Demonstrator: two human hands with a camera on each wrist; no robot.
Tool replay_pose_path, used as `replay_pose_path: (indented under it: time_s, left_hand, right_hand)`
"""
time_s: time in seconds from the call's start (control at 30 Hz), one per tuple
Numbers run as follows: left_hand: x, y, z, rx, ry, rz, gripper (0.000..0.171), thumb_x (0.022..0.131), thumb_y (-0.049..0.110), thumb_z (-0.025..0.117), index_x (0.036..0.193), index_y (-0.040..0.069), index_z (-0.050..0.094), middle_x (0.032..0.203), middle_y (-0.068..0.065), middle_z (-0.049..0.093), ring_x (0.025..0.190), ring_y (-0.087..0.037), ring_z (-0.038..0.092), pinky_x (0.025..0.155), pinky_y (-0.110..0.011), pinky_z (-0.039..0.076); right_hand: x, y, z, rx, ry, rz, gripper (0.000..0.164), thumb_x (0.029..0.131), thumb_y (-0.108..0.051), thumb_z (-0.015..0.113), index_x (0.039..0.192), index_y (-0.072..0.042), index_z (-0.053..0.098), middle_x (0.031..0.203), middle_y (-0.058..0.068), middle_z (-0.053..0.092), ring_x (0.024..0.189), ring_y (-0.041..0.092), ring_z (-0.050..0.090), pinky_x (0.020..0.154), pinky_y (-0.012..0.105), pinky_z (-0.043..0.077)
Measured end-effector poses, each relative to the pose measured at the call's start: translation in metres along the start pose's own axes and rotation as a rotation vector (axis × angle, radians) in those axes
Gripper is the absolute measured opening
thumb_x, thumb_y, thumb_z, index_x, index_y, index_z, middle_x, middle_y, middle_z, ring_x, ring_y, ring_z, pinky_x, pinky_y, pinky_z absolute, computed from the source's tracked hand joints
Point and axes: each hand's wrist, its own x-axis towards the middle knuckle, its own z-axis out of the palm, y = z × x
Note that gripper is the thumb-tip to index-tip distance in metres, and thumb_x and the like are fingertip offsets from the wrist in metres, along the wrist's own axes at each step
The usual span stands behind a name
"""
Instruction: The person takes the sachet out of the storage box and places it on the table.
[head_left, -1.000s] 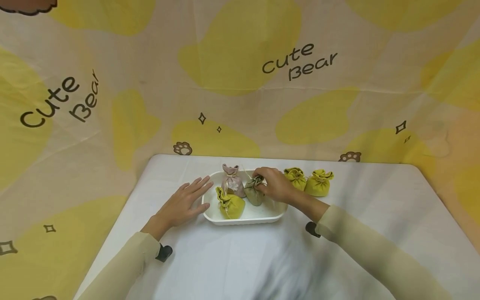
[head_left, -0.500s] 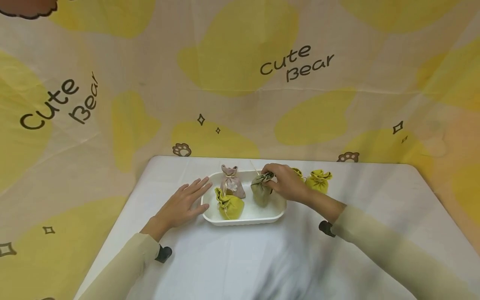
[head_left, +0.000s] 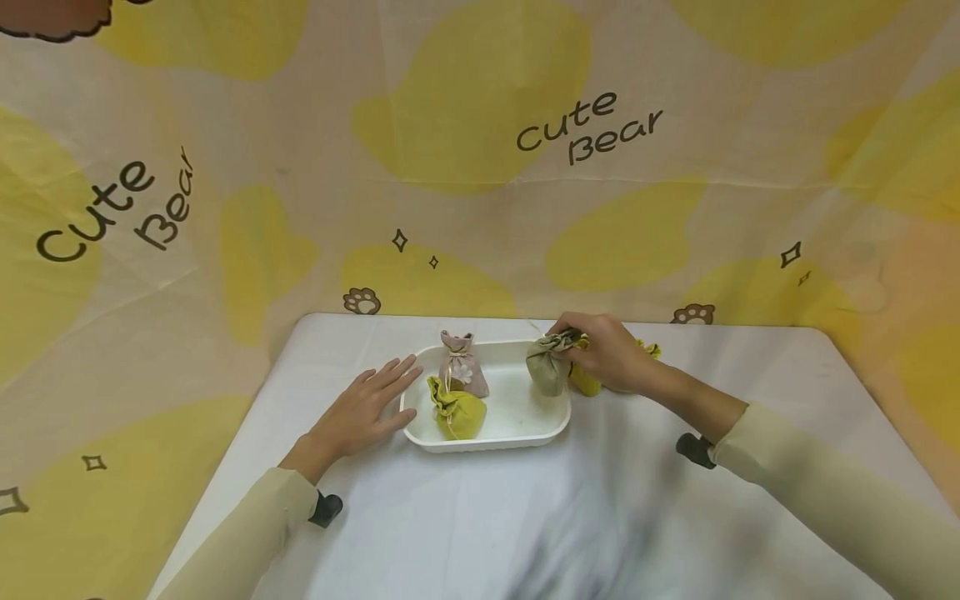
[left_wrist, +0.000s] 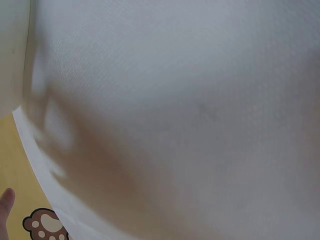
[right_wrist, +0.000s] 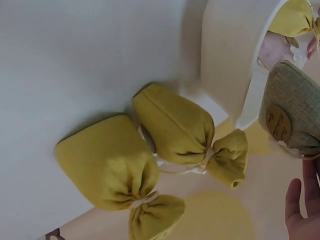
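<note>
1. Head: the grey-green pouch [head_left: 547, 368] is pinched at its gathered neck by the right hand [head_left: 609, 353], over the right end of the white tray [head_left: 487, 445]; the left hand [head_left: 363, 412] is placed, fingers spread, at the left rim.
2. Left wrist: only a fingertip [left_wrist: 7, 199] is shown; no grip can be told.
3. Right wrist: coarse weave is seen; the pouch is judged light, soft, hardly slippery, best held by its neck.

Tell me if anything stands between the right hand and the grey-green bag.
Nothing visible does: the right hand grips the grey-green bag directly, by its gathered neck.
</note>
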Motion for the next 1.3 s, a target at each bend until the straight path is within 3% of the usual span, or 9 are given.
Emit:
replay_pose_path:
  time_s: [0.2, 0.33, 0.5, 0.67, 0.9, 1.3]
  left_hand:
    - [0.000, 0.001, 0.000, -0.003, 0.007, 0.001, 0.067, 0.099, 0.050, 0.053, 0.156, 0.021, 0.035, 0.163, 0.002, 0.027, 0.147, -0.029, 0.030, 0.114, -0.058, 0.028]
    - [0.000, 0.001, 0.001, -0.011, 0.012, 0.002, 0.067, 0.098, 0.049, 0.053, 0.156, 0.021, 0.035, 0.163, 0.001, 0.028, 0.147, -0.030, 0.030, 0.114, -0.058, 0.028]
    - [0.000, 0.001, 0.001, -0.007, 0.009, 0.000, 0.067, 0.098, 0.048, 0.054, 0.156, 0.020, 0.035, 0.163, 0.001, 0.026, 0.148, -0.030, 0.029, 0.114, -0.059, 0.027]
    - [0.000, 0.001, 0.001, -0.008, 0.008, -0.007, 0.067, 0.098, 0.048, 0.055, 0.156, 0.020, 0.035, 0.163, 0.001, 0.026, 0.148, -0.030, 0.029, 0.115, -0.059, 0.027]
    - [0.000, 0.000, 0.003, -0.005, 0.017, 0.003, 0.066, 0.099, 0.049, 0.052, 0.156, 0.020, 0.035, 0.163, 0.000, 0.028, 0.147, -0.031, 0.029, 0.114, -0.059, 0.027]
    - [0.000, -0.001, 0.003, -0.005, 0.001, -0.005, 0.066, 0.100, 0.049, 0.051, 0.157, 0.021, 0.033, 0.164, 0.002, 0.025, 0.148, -0.029, 0.028, 0.115, -0.057, 0.026]
  right_hand:
    - [-0.010, 0.003, -0.014, -0.007, 0.003, -0.035, 0.023, 0.081, -0.001, 0.080, 0.100, -0.007, 0.070, 0.096, 0.001, 0.074, 0.090, 0.018, 0.070, 0.078, 0.038, 0.058]
    - [-0.017, 0.005, -0.022, -0.021, -0.002, 0.020, 0.021, 0.082, -0.006, 0.081, 0.100, -0.009, 0.072, 0.096, -0.002, 0.074, 0.092, 0.016, 0.070, 0.078, 0.037, 0.056]
    - [-0.028, 0.011, -0.027, -0.045, -0.013, 0.096, 0.022, 0.082, -0.008, 0.082, 0.102, -0.006, 0.073, 0.101, 0.005, 0.074, 0.097, 0.023, 0.070, 0.083, 0.044, 0.056]
    - [-0.040, 0.018, -0.028, -0.067, -0.065, 0.121, 0.022, 0.083, -0.008, 0.080, 0.103, -0.003, 0.073, 0.101, 0.005, 0.074, 0.096, 0.023, 0.069, 0.083, 0.046, 0.056]
    - [-0.054, 0.031, -0.020, -0.118, -0.107, 0.124, 0.021, 0.083, -0.008, 0.080, 0.102, -0.005, 0.073, 0.099, 0.003, 0.074, 0.094, 0.020, 0.069, 0.081, 0.042, 0.057]
    - [-0.064, 0.048, 0.012, -0.066, -0.099, 0.136, 0.022, 0.082, -0.008, 0.081, 0.102, -0.007, 0.073, 0.096, 0.000, 0.073, 0.084, 0.011, 0.064, 0.068, 0.028, 0.055]
